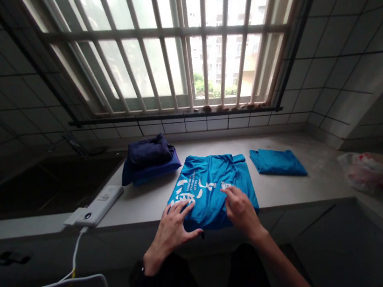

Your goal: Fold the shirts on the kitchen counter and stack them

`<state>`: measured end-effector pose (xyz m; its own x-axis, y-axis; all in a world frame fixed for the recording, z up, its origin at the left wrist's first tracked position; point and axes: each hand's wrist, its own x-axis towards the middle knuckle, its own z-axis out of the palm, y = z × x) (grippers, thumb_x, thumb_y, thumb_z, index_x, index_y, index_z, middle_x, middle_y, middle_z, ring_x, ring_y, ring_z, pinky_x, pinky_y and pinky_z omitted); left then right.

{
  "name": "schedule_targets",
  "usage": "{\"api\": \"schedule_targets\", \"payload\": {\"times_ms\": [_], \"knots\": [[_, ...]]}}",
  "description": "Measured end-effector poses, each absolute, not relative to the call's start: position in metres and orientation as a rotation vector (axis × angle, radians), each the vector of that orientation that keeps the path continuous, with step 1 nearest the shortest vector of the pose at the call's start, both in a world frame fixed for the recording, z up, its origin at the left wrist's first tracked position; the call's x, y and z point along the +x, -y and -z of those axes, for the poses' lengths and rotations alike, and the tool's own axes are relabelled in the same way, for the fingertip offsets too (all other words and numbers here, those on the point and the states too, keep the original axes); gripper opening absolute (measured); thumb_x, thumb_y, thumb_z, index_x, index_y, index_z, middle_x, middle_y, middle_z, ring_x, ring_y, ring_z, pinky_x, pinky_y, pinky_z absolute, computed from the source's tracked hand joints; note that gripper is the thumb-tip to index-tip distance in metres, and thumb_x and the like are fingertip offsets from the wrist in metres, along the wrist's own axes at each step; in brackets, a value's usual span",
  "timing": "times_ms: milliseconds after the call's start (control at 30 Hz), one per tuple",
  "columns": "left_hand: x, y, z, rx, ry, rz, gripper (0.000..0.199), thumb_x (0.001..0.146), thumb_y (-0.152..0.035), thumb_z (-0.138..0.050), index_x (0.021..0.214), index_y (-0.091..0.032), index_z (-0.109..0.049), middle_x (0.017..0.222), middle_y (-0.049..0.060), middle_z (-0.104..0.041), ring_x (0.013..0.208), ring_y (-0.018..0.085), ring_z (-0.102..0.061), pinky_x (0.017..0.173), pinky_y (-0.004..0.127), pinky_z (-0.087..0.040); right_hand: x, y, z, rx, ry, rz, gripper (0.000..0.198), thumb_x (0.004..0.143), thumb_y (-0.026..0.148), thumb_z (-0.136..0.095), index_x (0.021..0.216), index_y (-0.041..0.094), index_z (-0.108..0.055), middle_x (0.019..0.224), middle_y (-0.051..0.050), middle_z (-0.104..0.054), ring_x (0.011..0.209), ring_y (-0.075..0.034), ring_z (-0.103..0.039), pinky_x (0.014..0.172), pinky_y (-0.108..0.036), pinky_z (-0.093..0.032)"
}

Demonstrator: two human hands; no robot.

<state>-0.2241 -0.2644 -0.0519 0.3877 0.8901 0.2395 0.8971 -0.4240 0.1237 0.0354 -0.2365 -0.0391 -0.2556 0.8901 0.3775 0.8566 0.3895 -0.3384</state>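
Observation:
A blue T-shirt (215, 175) with white printed lettering lies partly folded on the counter, its near edge reaching the counter's front. My left hand (173, 230) rests on its near left corner, fingers spread over the print and thumb stretched to the right. On the shirt's right side is my right hand (241, 212), its index finger reaching onto the fabric and the other fingers curled in at the cloth. What lies under those curled fingers is hidden. A dark watch (141, 276) sits on my left wrist.
Folded dark and blue clothes (150, 157) are stacked to the left; a folded blue garment (278, 162) lies to the right. A white power strip (100, 204) with a cable (75, 250) is near the sink (38, 180). A plastic bag (364, 173) stands far right, below the barred window's (181, 34) level.

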Motion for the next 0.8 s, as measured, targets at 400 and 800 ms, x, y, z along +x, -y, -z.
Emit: {"api": "schedule_targets", "payload": {"times_ms": [400,800], "knots": [[-0.26,0.26,0.083,-2.52,1.353,0.425,0.068,0.087,0.004,-0.036,0.141,-0.03,-0.057,0.142,0.007,-0.062,0.129,0.023,-0.059,0.102,0.039,-0.051,0.015,0.267,0.134,-1.281,2.069,0.258,0.055,0.09,0.0,-0.046,0.138,0.026,-0.058,0.142,-0.009,-0.061,0.137,-0.024,-0.05,0.112,-0.044,-0.041],[-0.248,0.213,-0.036,-2.401,1.903,1.067,0.028,0.093,-0.04,-0.054,0.102,-0.022,-0.072,0.087,0.002,-0.075,0.082,0.02,-0.071,0.077,0.028,-0.056,0.086,0.204,-0.042,-1.308,2.146,-0.445,0.049,0.081,0.011,-0.058,0.129,0.019,-0.059,0.11,-0.007,-0.071,0.102,-0.023,-0.066,0.091,-0.032,-0.048]]}}
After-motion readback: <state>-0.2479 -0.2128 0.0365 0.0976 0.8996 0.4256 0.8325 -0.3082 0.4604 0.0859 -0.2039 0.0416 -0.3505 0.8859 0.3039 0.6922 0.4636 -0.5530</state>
